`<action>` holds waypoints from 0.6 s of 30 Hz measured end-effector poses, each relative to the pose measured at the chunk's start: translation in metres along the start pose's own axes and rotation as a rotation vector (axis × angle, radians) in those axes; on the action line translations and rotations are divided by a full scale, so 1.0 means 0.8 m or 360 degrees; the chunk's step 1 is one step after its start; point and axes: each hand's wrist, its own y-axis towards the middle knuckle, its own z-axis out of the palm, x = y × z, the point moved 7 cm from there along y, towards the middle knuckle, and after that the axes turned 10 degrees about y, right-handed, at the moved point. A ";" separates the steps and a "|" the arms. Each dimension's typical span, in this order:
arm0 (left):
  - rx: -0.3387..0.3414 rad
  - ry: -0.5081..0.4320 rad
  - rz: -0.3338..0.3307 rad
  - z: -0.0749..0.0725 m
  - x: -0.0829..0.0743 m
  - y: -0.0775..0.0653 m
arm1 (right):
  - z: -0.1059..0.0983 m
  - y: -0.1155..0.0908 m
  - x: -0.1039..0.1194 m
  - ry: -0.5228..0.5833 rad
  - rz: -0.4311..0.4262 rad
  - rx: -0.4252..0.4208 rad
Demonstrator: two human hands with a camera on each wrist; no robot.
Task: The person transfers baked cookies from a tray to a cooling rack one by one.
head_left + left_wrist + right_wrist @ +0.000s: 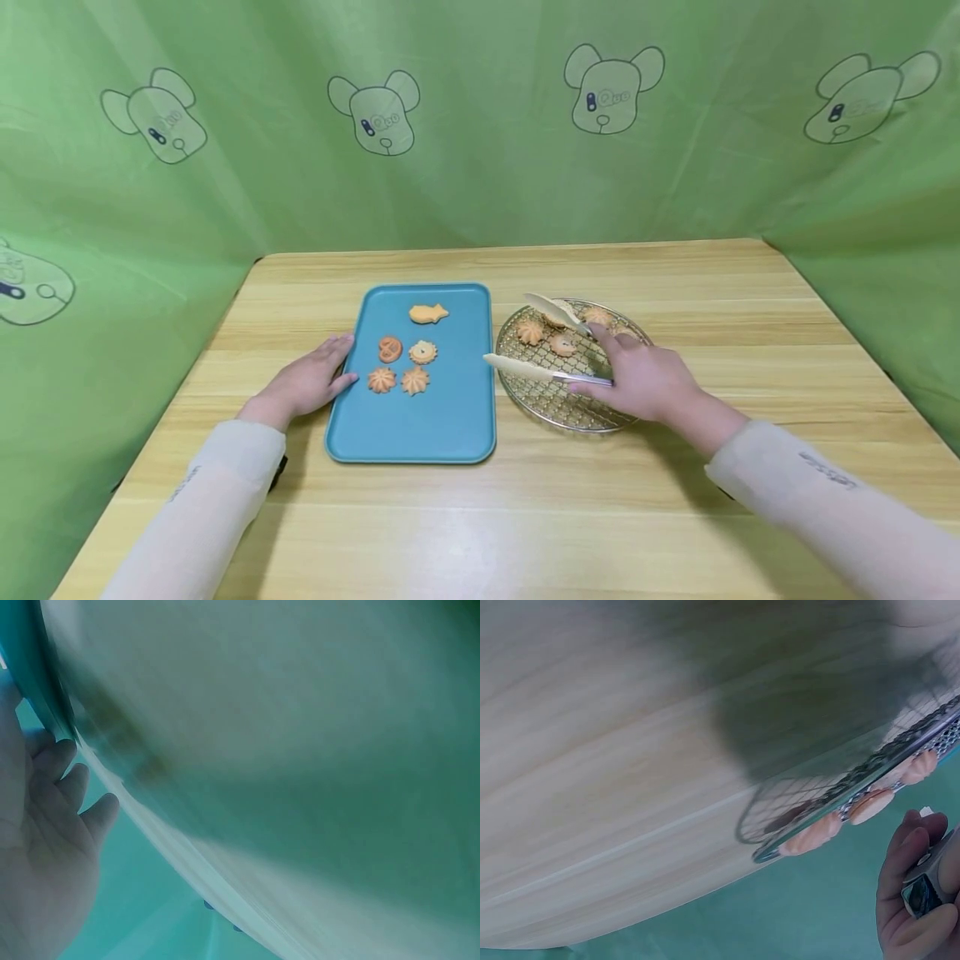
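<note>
My left hand (307,381) rests at the left edge of a blue tray (450,429), its fingers fairly straight against the rim. On the tray lie a fish-shaped cookie (427,313), a pretzel-shaped cookie (390,349), a round scalloped cookie (422,352) and two flower-shaped cookies (416,381). My right hand (647,379) grips metal tongs (525,367) with pale tips. The tongs' arms are spread wide over a round wire rack (558,412), with nothing between the tips. Several cookies sit on that rack, among them a swirled one (530,332); the hand partly covers others.
Tray and rack stand side by side on a light wooden table (420,533), the rack to the right. Green cloth (480,183) with mouse-like head prints hangs around the back and sides.
</note>
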 end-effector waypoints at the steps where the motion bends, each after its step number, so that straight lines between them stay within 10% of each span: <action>1: -0.0001 0.0002 -0.0001 0.000 0.000 0.000 | 0.001 0.002 0.002 -0.0002 -0.0009 0.0001; 18: 0.0013 -0.0001 -0.0010 0.002 0.002 0.001 | 0.022 0.022 0.044 -0.0013 -0.0077 0.0059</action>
